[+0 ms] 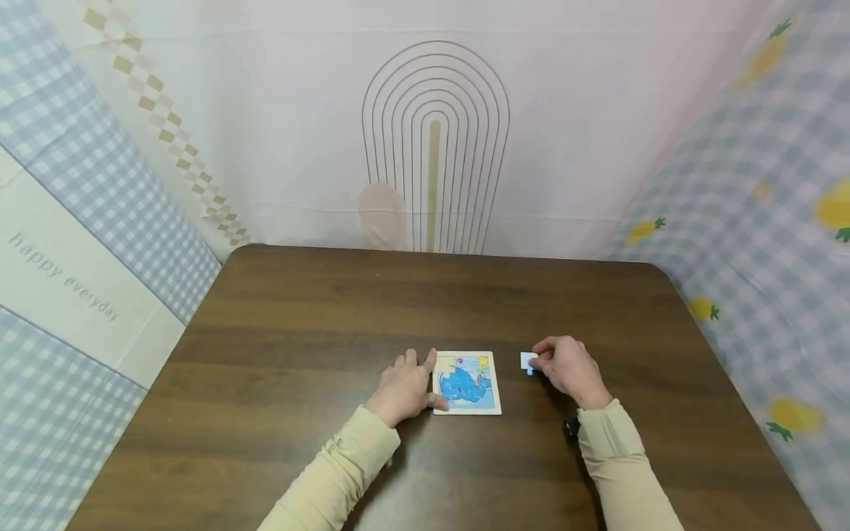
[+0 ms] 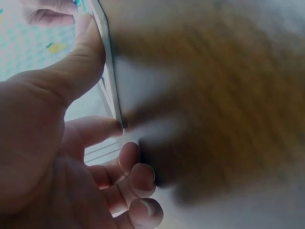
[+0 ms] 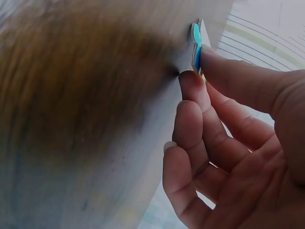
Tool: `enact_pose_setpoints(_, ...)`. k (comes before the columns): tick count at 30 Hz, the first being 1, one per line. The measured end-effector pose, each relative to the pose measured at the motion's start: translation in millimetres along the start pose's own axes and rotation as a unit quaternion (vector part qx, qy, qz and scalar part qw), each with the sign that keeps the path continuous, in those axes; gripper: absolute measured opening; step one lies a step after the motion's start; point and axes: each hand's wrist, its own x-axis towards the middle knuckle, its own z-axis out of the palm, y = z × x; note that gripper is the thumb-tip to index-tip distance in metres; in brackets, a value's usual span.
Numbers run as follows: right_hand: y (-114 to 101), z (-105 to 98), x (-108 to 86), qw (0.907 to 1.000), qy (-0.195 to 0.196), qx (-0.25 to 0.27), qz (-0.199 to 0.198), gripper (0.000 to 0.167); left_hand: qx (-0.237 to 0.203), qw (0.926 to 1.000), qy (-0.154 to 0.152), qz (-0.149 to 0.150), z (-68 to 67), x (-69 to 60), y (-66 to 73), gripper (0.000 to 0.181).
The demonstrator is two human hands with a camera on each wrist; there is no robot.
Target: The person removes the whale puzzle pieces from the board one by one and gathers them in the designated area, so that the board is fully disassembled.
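Head view: puzzle piece (image 1: 527, 359) is pinched between thumb and fingers of the right hand (image 1: 572, 369), right of the puzzle tray (image 1: 497, 383) and apart from it, well in from the far edge of the table (image 1: 319, 310). Whether the piece is clear of the tabletop can't be told. Left hand (image 1: 405, 387) is spread along the tray's left edge, index finger at its far left corner, thumb near its near left corner. Tray is laid flat; blue animal (image 1: 463, 388) and yellow sun (image 1: 482, 361) are shown inside, and a pale patch (image 1: 446, 365) by the far left corner looks unfilled. For a clean fit, the piece's knob should be lined up before lowering, the piece pressed flat and evenly, the tray braced, and fingertips kept off the patch.
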Motion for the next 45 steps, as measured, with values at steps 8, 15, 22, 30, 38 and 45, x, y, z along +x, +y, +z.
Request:
enact_pose_setpoints(8,0.2,0.6,1.4,0.9999,-0.003,-0.016,-0.002,0.018,-0.007,1.0,-0.005,0.001,-0.1,-0.1,-0.9,0.099)
enact_pose_setpoints(15,1.5,1.8,2.6,0.9991,-0.007,-0.042,-0.003,0.018,-0.021,0.9998,0.002,0.002,-0.7,-0.8,-0.5,0.098)
enact_pose_setpoints(22,1.0,3.4,3.9,0.9985,-0.01,-0.053,0.0,0.017,-0.024,0.9997,-0.002,-0.003,-1.6,-1.1,0.2,0.099)
enact_pose_setpoints(30,0.5,5.3,4.5,0.9982,-0.011,-0.058,0.002,0.011,-0.023,0.9997,-0.002,-0.002,-2.6,-0.7,0.0,0.099)
enact_pose_setpoints(38,-2.5,6.0,1.4,0.9934,0.015,-0.108,-0.036,0.008,-0.031,0.9995,-0.011,-0.001,-3.1,0.6,-1.2,0.098)
enact_pose_setpoints(45,-5.1,9.3,-1.0,0.9902,0.035,-0.121,-0.061,0.009,-0.033,0.9994,-0.012,-0.001,-2.9,1.3,-2.2,0.099)
